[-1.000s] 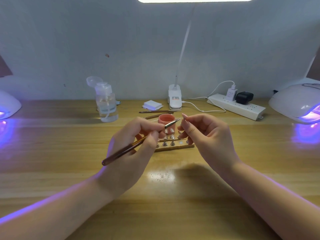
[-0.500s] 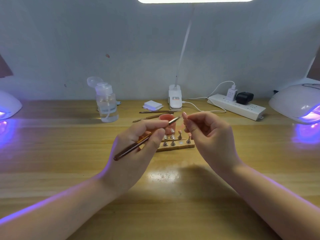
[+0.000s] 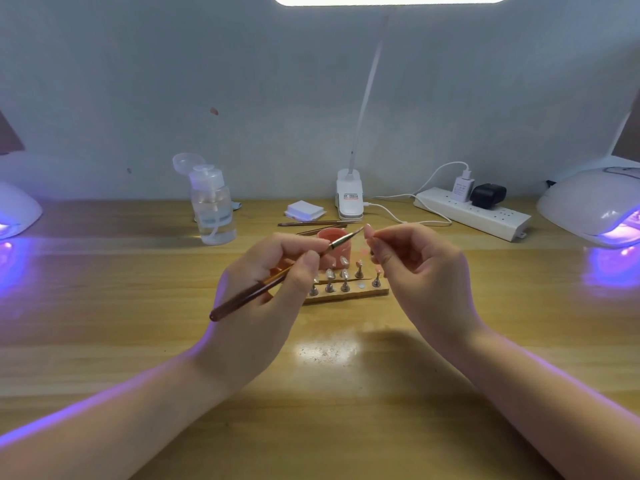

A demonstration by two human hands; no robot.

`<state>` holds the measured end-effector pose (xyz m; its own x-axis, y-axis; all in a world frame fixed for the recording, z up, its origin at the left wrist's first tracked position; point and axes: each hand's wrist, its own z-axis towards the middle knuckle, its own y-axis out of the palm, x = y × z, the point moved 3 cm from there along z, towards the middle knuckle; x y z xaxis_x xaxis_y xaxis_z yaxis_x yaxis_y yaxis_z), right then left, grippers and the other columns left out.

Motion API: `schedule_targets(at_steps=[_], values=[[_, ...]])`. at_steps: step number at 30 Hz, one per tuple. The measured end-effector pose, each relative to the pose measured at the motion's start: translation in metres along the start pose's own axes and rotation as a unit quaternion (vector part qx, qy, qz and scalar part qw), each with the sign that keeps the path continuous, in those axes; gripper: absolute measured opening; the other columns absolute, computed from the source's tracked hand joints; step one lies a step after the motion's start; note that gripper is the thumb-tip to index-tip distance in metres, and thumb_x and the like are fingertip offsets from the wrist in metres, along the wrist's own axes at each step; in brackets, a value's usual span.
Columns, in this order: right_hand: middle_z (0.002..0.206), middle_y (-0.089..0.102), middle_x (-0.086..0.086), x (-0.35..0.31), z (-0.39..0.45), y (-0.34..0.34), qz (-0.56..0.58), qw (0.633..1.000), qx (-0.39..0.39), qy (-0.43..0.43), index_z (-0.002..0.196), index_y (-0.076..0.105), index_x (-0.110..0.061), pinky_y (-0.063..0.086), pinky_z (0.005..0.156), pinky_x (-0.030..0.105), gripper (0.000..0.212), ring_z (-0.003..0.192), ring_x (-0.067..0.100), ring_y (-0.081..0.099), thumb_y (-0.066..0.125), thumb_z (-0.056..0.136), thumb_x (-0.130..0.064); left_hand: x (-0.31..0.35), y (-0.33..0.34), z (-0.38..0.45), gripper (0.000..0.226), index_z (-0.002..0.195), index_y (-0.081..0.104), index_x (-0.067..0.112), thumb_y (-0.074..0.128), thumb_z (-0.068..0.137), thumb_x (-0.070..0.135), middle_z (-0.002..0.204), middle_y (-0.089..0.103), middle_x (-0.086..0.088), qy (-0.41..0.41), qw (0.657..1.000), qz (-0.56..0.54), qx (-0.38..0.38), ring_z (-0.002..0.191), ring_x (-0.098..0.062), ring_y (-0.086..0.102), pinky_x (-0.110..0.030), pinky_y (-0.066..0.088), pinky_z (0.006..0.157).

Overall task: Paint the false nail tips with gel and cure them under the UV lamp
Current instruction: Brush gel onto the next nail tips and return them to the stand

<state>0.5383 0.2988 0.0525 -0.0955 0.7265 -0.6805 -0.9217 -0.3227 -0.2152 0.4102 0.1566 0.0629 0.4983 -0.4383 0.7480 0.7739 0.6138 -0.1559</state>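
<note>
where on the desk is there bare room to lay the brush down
Bare wood lies between the pump bottle and the left UV lamp, and along the near edge under both forearms. It is crowded mid-desk: wooden nail stand, pink gel pot, spare brushes, power strip.

Glossy wooden table (image 3: 104, 323), plastic bottle (image 3: 213, 209)

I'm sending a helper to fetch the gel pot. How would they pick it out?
Start at the white clip lamp base at the desk's back centre. Just in front, behind the wooden nail stand, sits the gel pot: the only small salmon-pink jar there.
</note>
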Motion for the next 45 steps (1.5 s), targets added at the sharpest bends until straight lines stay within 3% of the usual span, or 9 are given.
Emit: schedule_targets(at_steps=[6,10,13,18,24,29,33,39,45], values=[[0.078,0.070,-0.001,0.000,0.000,0.000,-0.027,1.000,-0.003,-0.005,0.097,0.072,-0.008,0.056,0.067,0.041,0.010,0.071,0.016,0.067,0.070,0.088,-0.007,-0.003,0.003,-0.002,0.013,0.097,0.069,0.020,0.058,0.090,0.015,0.092,0.073,0.007,-0.001,1.000,0.003,-0.015,0.092,-0.011,0.069,-0.016,0.050,0.078],[0.077,0.071,-0.001,0.001,-0.001,-0.001,-0.033,0.999,-0.002,-0.004,0.097,0.072,-0.009,0.056,0.065,0.043,0.010,0.071,0.016,0.068,0.070,0.088,-0.009,0.000,0.002,0.000,0.017,0.098,0.067,0.022,0.054,0.090,0.029,0.092,0.073,0.008,0.005,1.000,0.006,-0.003,0.088,-0.011,0.067,-0.014,0.048,0.074],[0.077,0.070,-0.003,0.000,-0.001,0.000,-0.037,0.999,-0.003,-0.007,0.097,0.072,-0.010,0.055,0.064,0.043,0.011,0.070,0.016,0.067,0.070,0.087,-0.008,0.000,0.005,-0.001,0.012,0.103,0.067,0.020,0.060,0.093,0.020,0.097,0.074,0.014,0.011,1.000,0.017,-0.019,0.096,-0.004,0.068,-0.011,0.048,0.079],[0.078,0.071,-0.003,0.001,-0.001,-0.001,-0.041,0.999,-0.004,-0.004,0.097,0.072,-0.009,0.056,0.065,0.042,0.011,0.071,0.015,0.067,0.071,0.087,-0.009,-0.001,0.001,-0.002,0.019,0.098,0.068,0.023,0.053,0.089,0.032,0.093,0.072,0.005,0.010,0.999,0.034,0.002,0.096,-0.022,0.067,-0.032,0.053,0.082],[0.076,0.071,-0.003,0.001,-0.001,0.000,-0.044,0.999,-0.003,0.000,0.095,0.073,-0.010,0.055,0.065,0.043,0.009,0.070,0.015,0.067,0.071,0.087,-0.009,-0.002,0.003,-0.002,0.021,0.098,0.069,0.025,0.053,0.088,0.034,0.094,0.073,0.010,0.003,0.999,0.048,-0.015,0.099,-0.019,0.067,-0.036,0.052,0.085],[0.075,0.071,-0.003,0.002,-0.001,0.000,-0.038,0.999,-0.006,0.014,0.095,0.072,-0.011,0.055,0.065,0.042,0.008,0.070,0.014,0.068,0.071,0.087,-0.010,-0.002,0.002,-0.002,0.020,0.098,0.067,0.023,0.052,0.090,0.032,0.094,0.073,0.010,0.013,0.999,0.033,-0.007,0.096,-0.012,0.067,-0.016,0.047,0.080],[0.073,0.070,-0.002,0.003,-0.001,0.000,-0.023,0.999,-0.010,0.032,0.093,0.071,-0.013,0.054,0.064,0.047,0.006,0.068,0.019,0.068,0.070,0.088,-0.010,-0.005,0.004,-0.002,0.023,0.094,0.069,0.020,0.052,0.085,0.034,0.088,0.073,0.005,-0.004,0.999,0.032,-0.023,0.092,-0.016,0.068,-0.025,0.051,0.080],[0.077,0.072,0.000,0.013,-0.001,-0.005,0.022,0.993,0.013,0.112,0.091,0.067,-0.019,0.058,0.067,0.046,0.007,0.071,0.019,0.069,0.067,0.087,-0.014,-0.016,-0.001,0.002,0.015,0.088,0.068,0.012,0.054,0.087,0.017,0.079,0.072,0.000,-0.054,0.997,-0.029,0.041,0.079,-0.012,0.069,-0.016,0.051,0.072],[0.071,0.072,-0.001,0.019,-0.004,0.003,-0.017,0.989,-0.031,0.141,0.081,0.072,-0.020,0.058,0.070,0.045,0.004,0.069,0.018,0.070,0.071,0.082,-0.016,-0.034,-0.003,0.000,0.030,0.082,0.070,0.023,0.049,0.098,0.010,0.080,0.073,0.004,-0.203,0.966,-0.108,0.118,0.090,-0.014,0.070,-0.055,0.046,0.098]])
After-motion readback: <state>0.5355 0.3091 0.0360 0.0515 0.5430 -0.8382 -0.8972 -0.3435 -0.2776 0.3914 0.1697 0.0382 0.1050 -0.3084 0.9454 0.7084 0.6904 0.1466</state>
